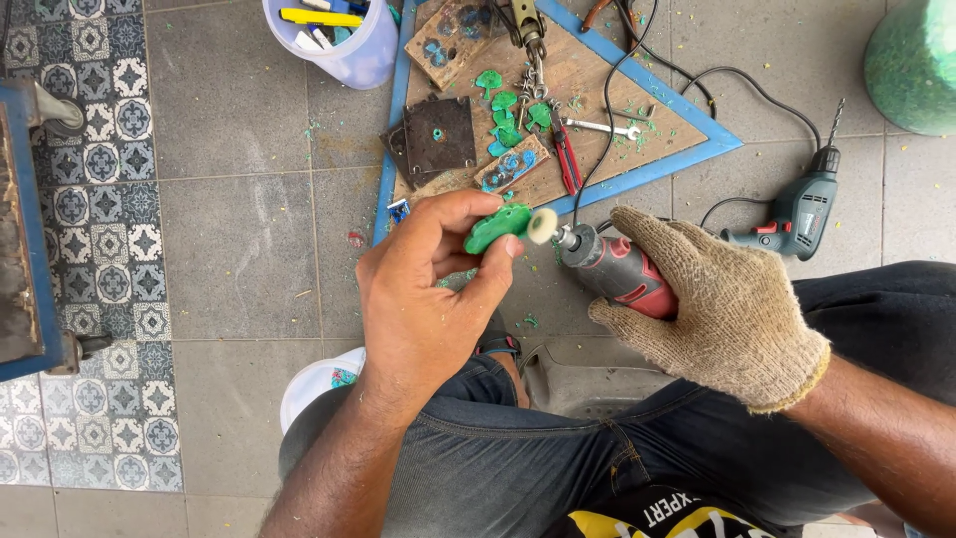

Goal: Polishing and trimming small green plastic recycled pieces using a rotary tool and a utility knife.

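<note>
Over on the left, patterned tiles point(100, 199) run along the floor beside a blue metal frame point(25, 219), and up top sits a pale plastic tub point(339, 45) with yellow and blue bits poking out. Now the left hand point(423, 299), bare, fingers curled in, pinches a small green piece point(496, 227) between thumb and fingertips, right in the centre above the knees. Touching its edge is the white buffing wheel point(543, 225) of a red and grey rotary tool point(617, 271), gripped tight by the gloved right hand point(722, 309). Doing this well likely means a light touch, turning the piece steadily, fingertips clear of the wheel. Behind, a blue-edged wooden board point(607, 115) carries more green pieces point(508, 120); a green drill point(802, 209) lies on the right. No labels readable from here.
</note>
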